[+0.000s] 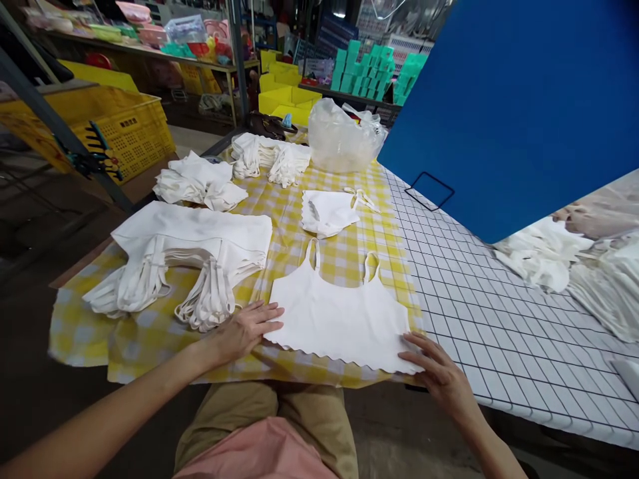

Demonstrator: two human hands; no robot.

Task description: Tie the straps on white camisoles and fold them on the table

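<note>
Just below the frame's centre, a white, thin-strapped fabric camisole [339, 322] lies flat on a yellow-and-white checked cloth [285, 243]. The bare left hand [249, 327] and bare right hand [436, 364], well apart with fingers extended, touch its lower corners. White strapped garments [192, 229] lie stacked at left.

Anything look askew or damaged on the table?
Mildly askew: the pile beyond the stack looks crumpled, while the stack is laid flatter and the top in front lies flat. No visible damage.

The tablecloth [285, 229] is softly lit, the floor [394, 429] dim.
</note>
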